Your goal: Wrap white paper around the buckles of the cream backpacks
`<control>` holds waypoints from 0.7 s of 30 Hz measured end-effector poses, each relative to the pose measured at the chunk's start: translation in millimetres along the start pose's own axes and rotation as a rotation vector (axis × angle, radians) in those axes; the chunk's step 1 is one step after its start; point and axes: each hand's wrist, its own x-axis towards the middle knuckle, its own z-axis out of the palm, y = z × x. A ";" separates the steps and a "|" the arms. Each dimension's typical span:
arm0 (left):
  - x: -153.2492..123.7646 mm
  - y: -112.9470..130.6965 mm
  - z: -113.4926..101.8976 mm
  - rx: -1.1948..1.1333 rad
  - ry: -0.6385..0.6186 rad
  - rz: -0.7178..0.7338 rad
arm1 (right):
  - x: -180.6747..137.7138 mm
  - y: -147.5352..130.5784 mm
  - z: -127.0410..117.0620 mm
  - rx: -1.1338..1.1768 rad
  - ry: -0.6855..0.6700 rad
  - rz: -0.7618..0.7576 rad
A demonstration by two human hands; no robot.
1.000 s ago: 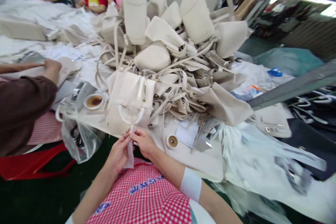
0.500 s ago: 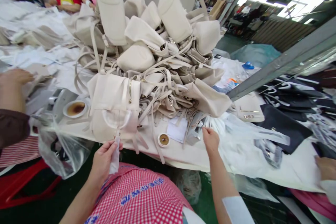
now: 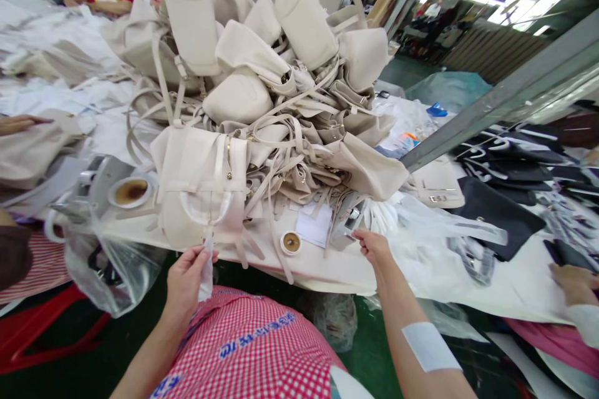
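A cream handbag lies on the table's near edge, with white wrapping around its looped handle. At the bag's lower edge, my left hand is closed on a thin white wrapping strip that hangs down from its fingers. My right hand is pinched beside a grey tape dispenser, with a small piece of tape at its fingertips. Between the hands are a white paper sheet and a small round tub of brownish stuff.
A tall heap of cream bags fills the table behind. Left are a bowl of brown liquid and a clear plastic bag. Black bags lie right, past a slanted metal post. Co-workers' hands show at both sides.
My right hand has drawn slightly back from the tape dispenser toward the left. My left hand keeps its grip on the strip. At far left, a co-worker's arm has shifted and a beige piece lies there.
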 end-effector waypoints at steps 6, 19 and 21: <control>-0.8 -2.7 5.4 -0.039 0.038 0.029 | -34.9 36.8 8.6 0.014 0.026 0.281; -28.6 5.2 -3.3 0.312 0.063 0.498 | -222.5 -73.0 179.7 -0.110 -1.217 -0.278; -32.5 4.4 -3.7 0.341 0.068 0.528 | -239.2 -85.1 198.8 -0.199 -1.249 -0.364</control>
